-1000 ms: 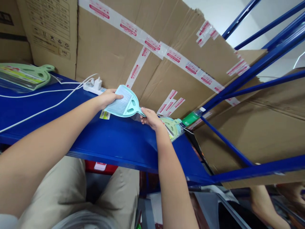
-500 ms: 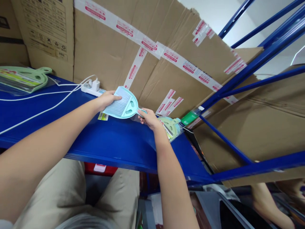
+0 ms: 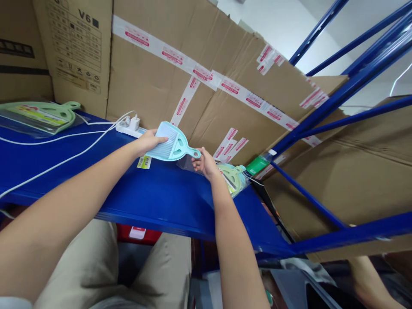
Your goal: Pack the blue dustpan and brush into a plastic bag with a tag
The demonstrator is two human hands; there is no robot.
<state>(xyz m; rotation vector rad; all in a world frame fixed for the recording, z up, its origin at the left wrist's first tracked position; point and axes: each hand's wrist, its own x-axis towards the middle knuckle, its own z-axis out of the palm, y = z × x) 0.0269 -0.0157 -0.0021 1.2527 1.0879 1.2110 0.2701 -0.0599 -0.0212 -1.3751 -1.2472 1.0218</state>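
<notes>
A light blue dustpan (image 3: pixel 160 149) with a matching hand brush (image 3: pixel 179 148) nested in it is held up over the blue shelf. My left hand (image 3: pixel 150 142) grips the pan's wide end, thumb lying on the bristles. By the tip of the ringed handle is my right hand (image 3: pixel 202 163), its fingers loosely bent and apart; whether they touch the handle is hard to see. A yellow-green label (image 3: pixel 144 162) shows under the pan. Behind my right wrist lies a bagged green dustpan set (image 3: pixel 234 177).
Another wrapped green dustpan (image 3: pixel 41 116) lies at far left. White cables run to a power strip (image 3: pixel 130 126). A green-labelled bottle (image 3: pixel 260 163) stands near the blue frame. Cardboard (image 3: pixel 154 81) backs the shelf (image 3: pixel 151 193). Another person's arm (image 3: pixel 370 281) shows at lower right.
My right hand has slid off the handle toward its tip and loosened its fingers. The left hand keeps its hold on the dustpan. The view has shifted slightly.
</notes>
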